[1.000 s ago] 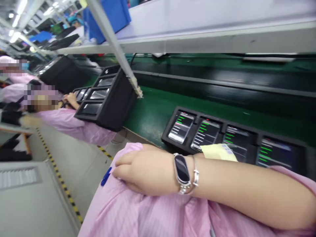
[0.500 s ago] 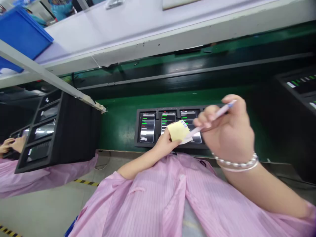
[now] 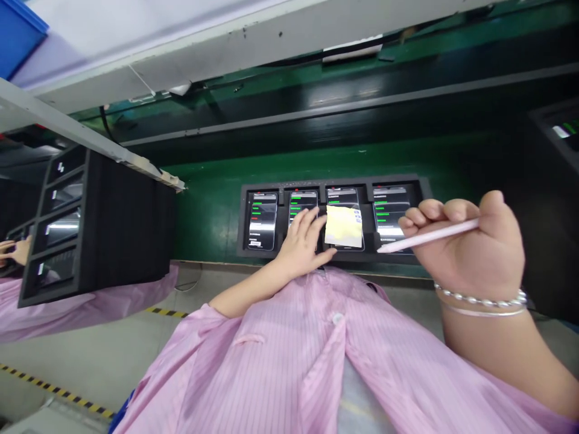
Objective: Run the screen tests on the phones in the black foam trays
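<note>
A black tray [image 3: 282,217] lies on the green bench with several phones in its slots, their lit screens showing green and white lines. The leftmost phone [image 3: 263,222] is in full view. My left hand [image 3: 301,244] rests with its fingers spread over the second phone, holding nothing and partly covering it. Just right of its fingertips, a yellow sticky note [image 3: 342,228] with blue writing in one corner lies on the third phone. My right hand [image 3: 479,253] is closed around a pale pink pen [image 3: 434,235], its tip over the lower part of the right phone [image 3: 391,206].
At left stands a stack of black trays [image 3: 122,223] beside a pale metal post [image 3: 122,157]. Another person's hand [image 3: 20,250] shows beyond it. A dark rack [image 3: 558,141] is at far right, a blue bin [image 3: 20,36] at upper left.
My left hand has let go of the yellow note, which now lies on the third phone. My right hand has moved right and lower with the pen. The view has shifted.
</note>
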Action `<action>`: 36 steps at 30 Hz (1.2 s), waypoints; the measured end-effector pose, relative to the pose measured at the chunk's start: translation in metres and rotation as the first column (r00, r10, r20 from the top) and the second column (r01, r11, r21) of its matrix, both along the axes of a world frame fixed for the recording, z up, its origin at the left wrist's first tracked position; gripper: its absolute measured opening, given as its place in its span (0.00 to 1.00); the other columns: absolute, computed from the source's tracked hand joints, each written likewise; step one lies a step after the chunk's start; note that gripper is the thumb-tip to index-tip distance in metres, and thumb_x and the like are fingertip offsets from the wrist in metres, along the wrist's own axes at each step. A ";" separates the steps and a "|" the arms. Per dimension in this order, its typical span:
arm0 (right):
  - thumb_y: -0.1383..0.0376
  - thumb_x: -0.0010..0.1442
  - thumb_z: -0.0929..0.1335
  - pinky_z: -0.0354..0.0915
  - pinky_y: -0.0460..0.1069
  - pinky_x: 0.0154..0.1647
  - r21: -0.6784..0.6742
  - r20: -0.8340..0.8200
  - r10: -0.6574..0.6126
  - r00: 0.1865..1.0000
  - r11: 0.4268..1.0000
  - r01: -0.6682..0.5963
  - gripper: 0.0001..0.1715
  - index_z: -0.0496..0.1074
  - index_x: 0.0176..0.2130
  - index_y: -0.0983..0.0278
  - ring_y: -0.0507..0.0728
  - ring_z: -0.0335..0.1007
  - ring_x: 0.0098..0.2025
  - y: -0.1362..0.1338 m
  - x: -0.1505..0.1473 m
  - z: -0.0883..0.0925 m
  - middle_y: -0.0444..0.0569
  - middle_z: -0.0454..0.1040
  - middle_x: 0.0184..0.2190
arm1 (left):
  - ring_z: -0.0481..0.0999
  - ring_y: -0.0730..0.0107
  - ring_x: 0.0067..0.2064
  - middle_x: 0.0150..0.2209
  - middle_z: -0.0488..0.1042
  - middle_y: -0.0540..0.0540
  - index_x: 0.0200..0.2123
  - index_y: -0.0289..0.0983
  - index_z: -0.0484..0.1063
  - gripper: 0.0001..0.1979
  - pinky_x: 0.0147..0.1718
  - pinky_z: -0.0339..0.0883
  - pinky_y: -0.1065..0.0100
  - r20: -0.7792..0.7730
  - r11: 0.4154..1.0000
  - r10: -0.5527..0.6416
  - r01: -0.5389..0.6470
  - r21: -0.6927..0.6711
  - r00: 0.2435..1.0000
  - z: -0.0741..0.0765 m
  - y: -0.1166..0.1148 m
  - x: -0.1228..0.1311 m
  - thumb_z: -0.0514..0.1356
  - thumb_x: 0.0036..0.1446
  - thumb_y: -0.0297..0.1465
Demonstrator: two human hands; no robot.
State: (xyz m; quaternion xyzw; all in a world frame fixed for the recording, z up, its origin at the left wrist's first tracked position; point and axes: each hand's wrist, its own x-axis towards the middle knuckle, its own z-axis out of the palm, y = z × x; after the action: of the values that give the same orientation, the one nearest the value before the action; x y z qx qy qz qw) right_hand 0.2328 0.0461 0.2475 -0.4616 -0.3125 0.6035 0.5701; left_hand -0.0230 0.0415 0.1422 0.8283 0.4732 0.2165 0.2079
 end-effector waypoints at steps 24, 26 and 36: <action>0.37 0.53 0.76 0.47 0.43 0.16 0.162 -0.038 -0.289 0.957 0.943 0.291 0.33 0.67 0.34 0.60 0.46 0.49 0.17 -0.008 -0.002 -0.003 0.38 0.62 0.22 | 0.63 0.44 0.70 0.62 0.72 0.38 0.54 0.40 0.73 0.12 0.62 0.72 0.41 0.084 0.952 -0.234 0.210 0.222 0.969 -0.033 -0.004 -0.012 0.57 0.70 0.31; 0.36 0.54 0.75 0.45 0.42 0.15 0.180 -0.014 -0.304 0.952 0.936 0.302 0.34 0.67 0.34 0.61 0.45 0.47 0.17 -0.010 -0.005 -0.006 0.38 0.61 0.22 | 0.64 0.44 0.70 0.62 0.72 0.39 0.54 0.41 0.74 0.12 0.61 0.72 0.40 0.101 0.953 -0.233 0.206 0.224 0.967 -0.038 -0.002 -0.013 0.57 0.70 0.32; 0.38 0.54 0.76 0.43 0.41 0.14 0.152 -0.010 -0.293 0.956 0.945 0.291 0.34 0.65 0.31 0.62 0.43 0.45 0.16 -0.021 -0.001 -0.018 0.35 0.59 0.20 | 0.65 0.45 0.70 0.62 0.74 0.39 0.51 0.42 0.78 0.12 0.61 0.72 0.41 0.141 0.972 -0.190 0.166 0.166 0.972 -0.042 0.001 -0.012 0.57 0.70 0.34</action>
State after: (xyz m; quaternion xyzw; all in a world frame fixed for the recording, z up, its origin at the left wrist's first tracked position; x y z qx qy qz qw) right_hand 0.2315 0.0252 0.2291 -0.4621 -0.2893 0.4839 0.6846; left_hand -0.0347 0.0421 0.1004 0.8615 0.3611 0.2967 0.1984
